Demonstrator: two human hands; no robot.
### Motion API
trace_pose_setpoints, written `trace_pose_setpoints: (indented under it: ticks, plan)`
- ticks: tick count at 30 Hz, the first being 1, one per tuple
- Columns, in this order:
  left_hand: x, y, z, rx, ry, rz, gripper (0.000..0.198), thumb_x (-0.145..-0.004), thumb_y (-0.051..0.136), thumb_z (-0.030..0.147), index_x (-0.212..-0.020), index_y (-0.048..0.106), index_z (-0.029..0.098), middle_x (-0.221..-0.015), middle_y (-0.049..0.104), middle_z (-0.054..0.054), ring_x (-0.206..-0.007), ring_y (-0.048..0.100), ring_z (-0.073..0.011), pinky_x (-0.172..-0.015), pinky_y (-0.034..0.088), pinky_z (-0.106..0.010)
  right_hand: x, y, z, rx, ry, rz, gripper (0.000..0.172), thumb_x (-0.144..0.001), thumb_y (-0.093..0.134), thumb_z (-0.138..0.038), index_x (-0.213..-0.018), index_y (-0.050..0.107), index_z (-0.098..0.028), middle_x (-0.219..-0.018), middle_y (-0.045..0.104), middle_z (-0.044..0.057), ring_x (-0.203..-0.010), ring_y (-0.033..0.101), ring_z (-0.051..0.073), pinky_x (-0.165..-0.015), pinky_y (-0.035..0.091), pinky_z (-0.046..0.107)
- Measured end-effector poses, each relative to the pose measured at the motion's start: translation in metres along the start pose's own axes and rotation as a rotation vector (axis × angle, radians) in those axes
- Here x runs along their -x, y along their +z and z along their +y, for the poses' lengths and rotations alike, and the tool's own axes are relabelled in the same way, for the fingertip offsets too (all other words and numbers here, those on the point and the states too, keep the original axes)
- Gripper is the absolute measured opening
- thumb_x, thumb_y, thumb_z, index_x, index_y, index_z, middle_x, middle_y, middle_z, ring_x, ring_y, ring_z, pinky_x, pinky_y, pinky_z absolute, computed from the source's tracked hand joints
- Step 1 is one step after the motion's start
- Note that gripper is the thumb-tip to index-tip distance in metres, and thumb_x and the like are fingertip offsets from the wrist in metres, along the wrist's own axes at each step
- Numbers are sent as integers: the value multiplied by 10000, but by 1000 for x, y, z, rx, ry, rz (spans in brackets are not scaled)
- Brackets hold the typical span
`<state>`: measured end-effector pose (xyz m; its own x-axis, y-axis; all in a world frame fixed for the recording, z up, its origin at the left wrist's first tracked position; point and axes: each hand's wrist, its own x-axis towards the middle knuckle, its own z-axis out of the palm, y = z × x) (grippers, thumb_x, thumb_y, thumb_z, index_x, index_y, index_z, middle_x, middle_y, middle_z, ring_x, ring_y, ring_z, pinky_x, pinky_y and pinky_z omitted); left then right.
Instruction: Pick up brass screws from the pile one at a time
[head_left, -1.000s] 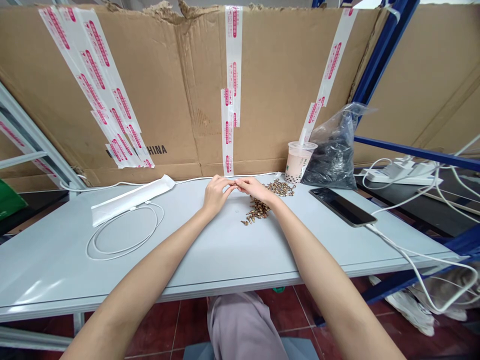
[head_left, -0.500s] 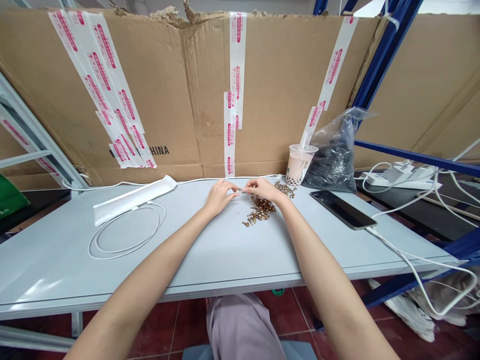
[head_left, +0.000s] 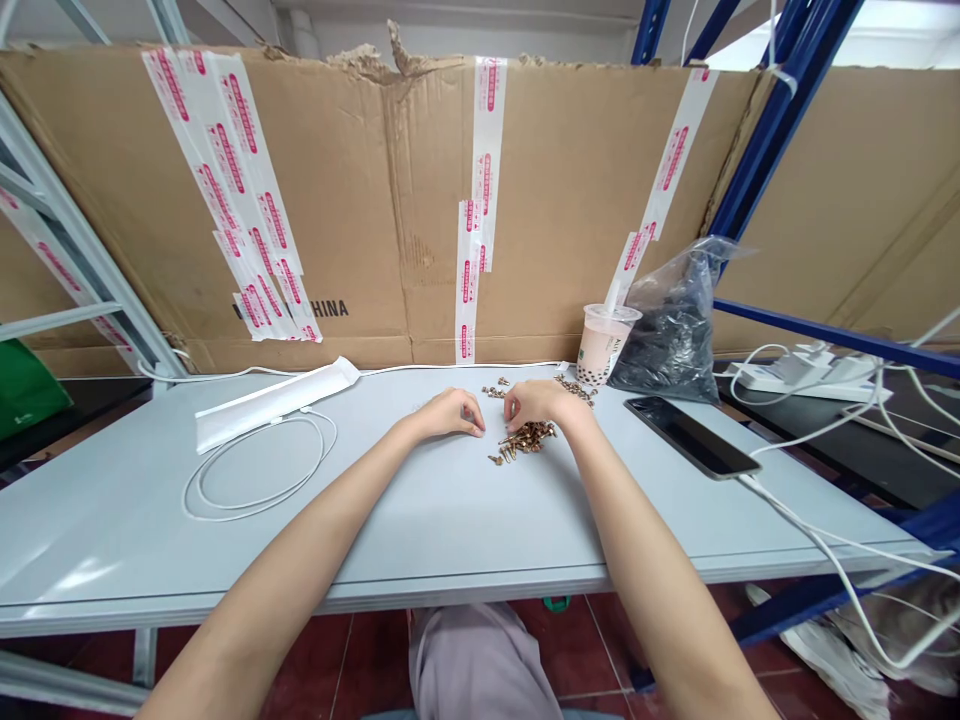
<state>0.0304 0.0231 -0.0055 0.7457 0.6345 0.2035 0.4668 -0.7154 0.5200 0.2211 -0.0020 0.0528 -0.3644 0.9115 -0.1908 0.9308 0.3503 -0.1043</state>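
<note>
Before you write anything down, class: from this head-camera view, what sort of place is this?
Probably a makeshift workshop or storeroom: blue steel shelving uprights, a taped cardboard sheet as a backing, and a pile of small brass-coloured screws on a pale grey worktable.

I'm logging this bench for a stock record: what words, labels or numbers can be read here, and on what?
"HINA" in black on the cardboard sheet, with the letters before it hidden by tape.
Pink print on the packing tape: too small to read.
Dark print on the plastic cup: too blurred to read.
</note>
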Motion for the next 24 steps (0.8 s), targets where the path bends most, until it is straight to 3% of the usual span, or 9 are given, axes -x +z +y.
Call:
trace_pose_setpoints:
  ticks: [4, 16, 19, 24]
  plan:
    - [0, 0, 4, -82, -10, 26, 134, -693, 655, 318, -750, 722, 215, -780, 672, -12, -750, 565, -140, -688, 403, -228, -1, 4, -10, 83, 55, -49, 207, -582, 685, -243, -784, 726, -217, -846, 694, 66, -748, 619, 208, -593, 390, 260]
    - [1, 7, 16, -555, 95, 110, 178, -775, 503, 189, -751, 679, 175, -774, 651, -58, -802, 540, -182, -750, 383, -284, -4, 9, -6, 22, -26, 140, 215, -622, 565, -258, -765, 705, -179, -800, 691, 82, -678, 605, 188, -529, 359, 244]
    - [2, 7, 14, -584, 94, 130, 188, -788, 487, 191, -753, 670, 168, -770, 647, -63, -810, 535, -188, -750, 379, -295, -5, 10, -3, -38, -37, 177, 212, -635, 537, -249, -767, 685, -174, -786, 688, 75, -660, 596, 178, -517, 348, 240]
    - [1, 6, 10, -529, 72, 143, 184, -788, 490, 199, -758, 669, 167, -773, 644, -62, -815, 535, -184, -748, 385, -287, -7, 12, 0, -179, -36, 116, 203, -669, 489, -200, -779, 653, -150, -670, 667, 60, -547, 573, 138, -509, 364, 220]
